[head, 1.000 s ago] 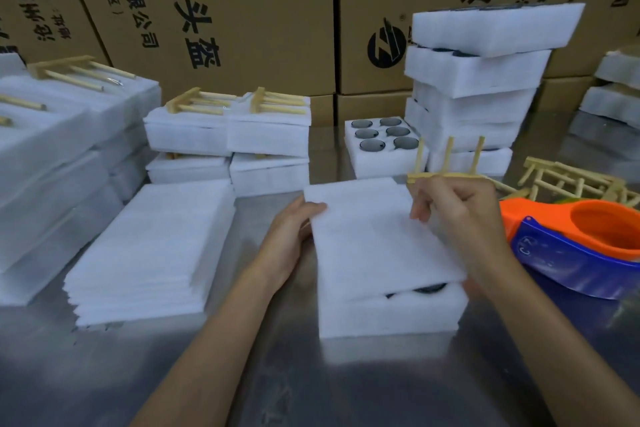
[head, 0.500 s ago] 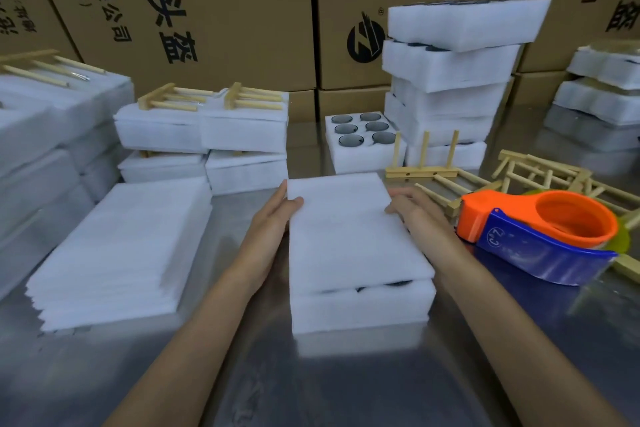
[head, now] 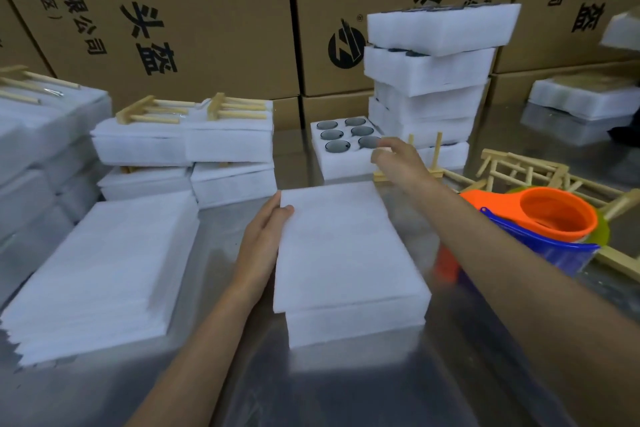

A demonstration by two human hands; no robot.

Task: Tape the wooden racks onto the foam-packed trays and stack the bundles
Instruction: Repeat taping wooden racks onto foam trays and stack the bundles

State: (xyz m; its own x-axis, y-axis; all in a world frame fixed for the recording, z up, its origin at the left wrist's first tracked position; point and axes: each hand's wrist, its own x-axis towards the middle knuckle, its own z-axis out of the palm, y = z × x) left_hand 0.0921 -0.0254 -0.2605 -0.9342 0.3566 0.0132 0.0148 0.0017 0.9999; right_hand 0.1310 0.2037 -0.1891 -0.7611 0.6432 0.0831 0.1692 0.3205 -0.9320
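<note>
- Foam-packed tray (head: 353, 326), at table centre under a foam sheet (head: 343, 243); left hand (head: 265, 236) lies with straight fingers against its 9 o'clock edge.
- Right hand (head: 398, 159), at 1 o'clock, fingers loosely curled over an upright wooden rack (head: 437, 156); whether it grips cannot be told.
- Orange tape dispenser (head: 550, 215) at 3 o'clock, under the right forearm.
- Open tray of cups (head: 341, 152) at 12 o'clock.
- Spare foam sheets (head: 104, 274) at 9 o'clock.

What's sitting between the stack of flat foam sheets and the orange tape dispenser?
In the head view, the covered foam tray, its sheet steadied by the left hand.
</note>
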